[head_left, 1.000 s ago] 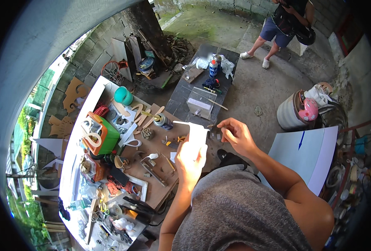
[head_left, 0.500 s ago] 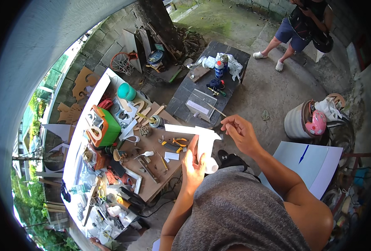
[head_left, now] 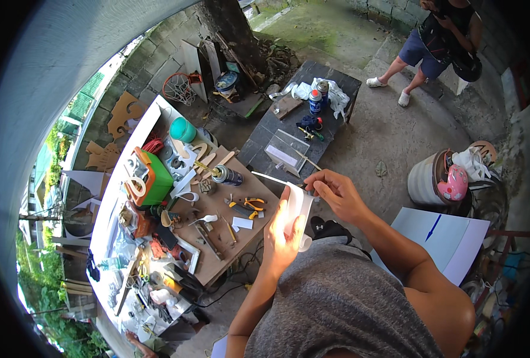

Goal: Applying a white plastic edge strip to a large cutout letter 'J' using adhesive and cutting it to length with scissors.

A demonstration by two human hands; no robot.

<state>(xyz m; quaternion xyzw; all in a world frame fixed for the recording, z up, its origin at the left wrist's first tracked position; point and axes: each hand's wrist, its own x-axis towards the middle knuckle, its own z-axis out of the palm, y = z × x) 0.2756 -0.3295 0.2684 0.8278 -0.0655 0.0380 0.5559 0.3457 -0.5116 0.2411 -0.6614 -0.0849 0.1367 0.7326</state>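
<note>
My left hand point(head_left: 281, 234) is closed around a white piece point(head_left: 299, 206) with smooth, curved sides and a thin strip-like arm reaching left over the table edge. The piece stands tilted in front of my shirt, and its exact kind does not show. At its upper right edge my right hand point(head_left: 339, 194) has thumb and fingers pinched together. Whatever lies between those fingertips, if anything, is too small to make out. Left of the piece, on the brown worktable point(head_left: 217, 218), lie yellow-handled pliers point(head_left: 253, 203), a utility knife point(head_left: 241, 209) and a small white card point(head_left: 243, 222).
A spray can point(head_left: 227, 175), a green-orange toolbox point(head_left: 151, 176) and a teal bucket point(head_left: 182, 129) crowd the worktable. Farther off stands a dark table point(head_left: 259, 149) with cans. A large white panel point(head_left: 438, 238) leans at right, near a bin point(head_left: 429, 179). Another person point(head_left: 423, 53) stands at upper right.
The white piece has turned, so its strip-like arm now looks thin and edge-on. My right hand has moved left, from apart to the piece's upper edge.
</note>
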